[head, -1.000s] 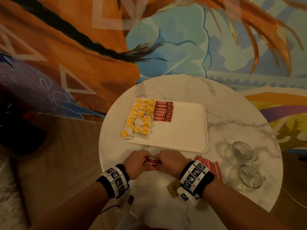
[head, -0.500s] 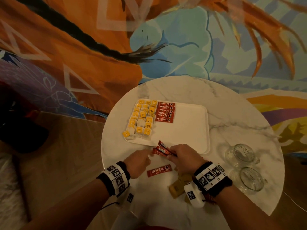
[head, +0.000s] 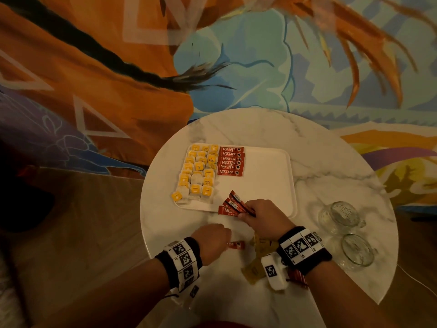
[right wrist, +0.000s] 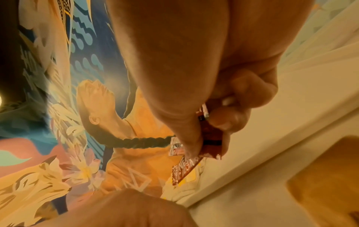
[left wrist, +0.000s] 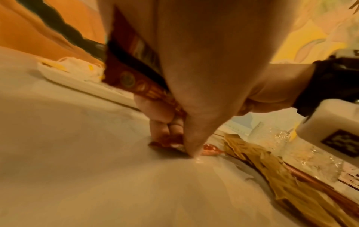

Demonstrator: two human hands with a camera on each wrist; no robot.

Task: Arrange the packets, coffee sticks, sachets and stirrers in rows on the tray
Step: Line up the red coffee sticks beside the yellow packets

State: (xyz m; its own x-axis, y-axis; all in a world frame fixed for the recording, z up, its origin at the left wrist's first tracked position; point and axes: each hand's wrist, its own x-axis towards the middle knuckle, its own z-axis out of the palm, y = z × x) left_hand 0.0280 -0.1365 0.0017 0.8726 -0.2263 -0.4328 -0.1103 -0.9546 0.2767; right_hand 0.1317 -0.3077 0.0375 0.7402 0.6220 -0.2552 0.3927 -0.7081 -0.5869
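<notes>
A white tray [head: 264, 183] on the round marble table holds rows of yellow tea packets [head: 198, 171] and a column of red coffee sticks [head: 230, 161]. My right hand [head: 246, 213] pinches a fan of several red coffee sticks [head: 233, 204] over the tray's near edge; its wrist view shows thumb and fingers clamped on those sticks [right wrist: 196, 155]. My left hand [head: 223, 235] is down on the table in front of the tray, fingertips pinching a single red coffee stick [head: 71, 244] [left wrist: 167, 142] that lies flat there.
Brown sachets [head: 256, 259] lie on the table under my right wrist, with red stirrers [head: 299, 278] behind it. Two glass mugs [head: 340, 216] [head: 357, 250] stand at the right edge. The tray's right half is bare. A painted wall rises behind the table.
My hands came apart. The right one rose toward the tray with a bunch of sticks, one stick stayed on the table, and the left hand came down on it.
</notes>
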